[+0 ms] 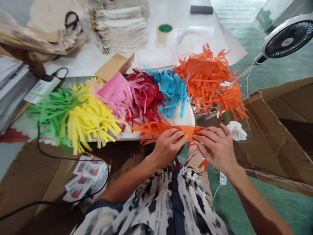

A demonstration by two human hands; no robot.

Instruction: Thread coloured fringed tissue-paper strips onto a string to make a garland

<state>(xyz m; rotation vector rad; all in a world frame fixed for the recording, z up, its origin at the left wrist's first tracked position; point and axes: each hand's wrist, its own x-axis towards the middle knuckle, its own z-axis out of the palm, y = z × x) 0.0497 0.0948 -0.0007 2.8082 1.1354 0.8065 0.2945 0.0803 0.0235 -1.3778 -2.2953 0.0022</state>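
An orange paper tassel (189, 130) is stretched sideways at the table's front edge, its cut strips spreading left and right. My left hand (170, 143) grips it on the left of its uncut middle. On the other side, my right hand (217, 145) pinches it, fingers partly spread over the strips. Behind my hands lie fringed paper piles: green (55, 106), yellow (90, 114), pink (119, 93), dark red (149, 94) and blue (171, 88). A larger orange fringed pile (204, 76) is at the right.
A white plastic tray (156, 58), a tape roll (164, 32) and stacked white bundles (122, 26) stand farther back. A fan (287, 40) is at right, above an open cardboard box (281, 130). Printed cards (85, 176) and a black cable (66, 159) are at lower left.
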